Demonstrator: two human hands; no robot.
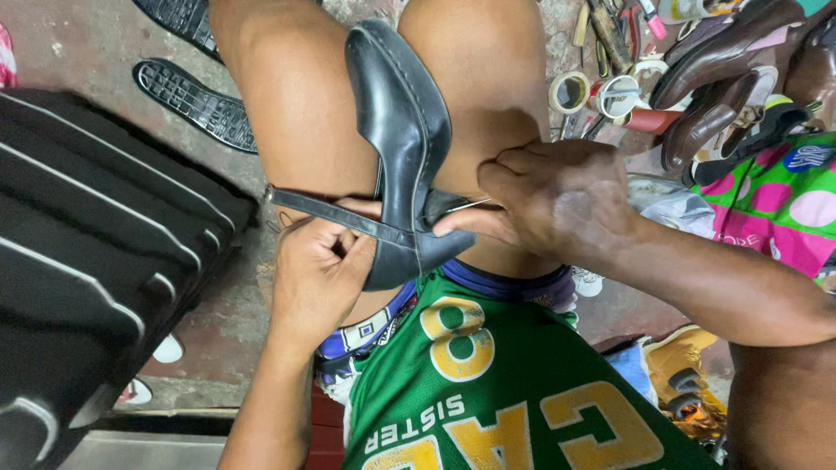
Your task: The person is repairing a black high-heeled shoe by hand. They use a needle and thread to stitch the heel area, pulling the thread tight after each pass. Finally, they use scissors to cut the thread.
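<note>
Shoe (pixel 401 130), a black high-heeled one, is lying between my knees, its long axis running up the head view, toe pointing away from me and the heel end near my belly. Its thin strap (pixel 326 211) is stretching out leftward. My left hand (pixel 318 270) is curling shut around the strap beneath the shoe, wrist bent upward. My right hand (pixel 557 204) is reaching in from the right, fingers pinching a thin needle (pixel 468 205) against the shoe's back.

one black heeled shoe (pixel 396 130), two tape rolls (pixel 570 91)
</note>
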